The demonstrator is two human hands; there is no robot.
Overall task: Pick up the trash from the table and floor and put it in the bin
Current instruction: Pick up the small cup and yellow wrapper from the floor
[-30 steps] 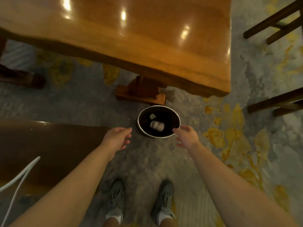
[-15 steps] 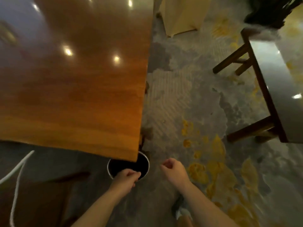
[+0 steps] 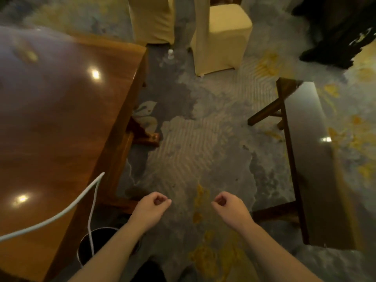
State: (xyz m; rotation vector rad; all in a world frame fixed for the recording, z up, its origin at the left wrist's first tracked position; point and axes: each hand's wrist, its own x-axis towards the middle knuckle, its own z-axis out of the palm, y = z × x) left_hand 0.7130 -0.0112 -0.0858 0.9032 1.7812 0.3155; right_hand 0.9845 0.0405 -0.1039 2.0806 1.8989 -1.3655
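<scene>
A grey-and-yellow patterned carpet [image 3: 183,151] lay between the glossy wooden table [image 3: 61,123] and a dark bench [image 3: 311,159]. Both hands, left [image 3: 151,208] and right [image 3: 230,208], were loosely curled, seemingly empty. The round black bin [image 3: 97,241] stood near left; a small white scrap [image 3: 170,52], possibly trash, remained far off.

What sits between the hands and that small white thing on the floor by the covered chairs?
Nothing visible. Bare carpet runs from the left hand and right hand up to the small white item; table and bench flank that lane.
</scene>
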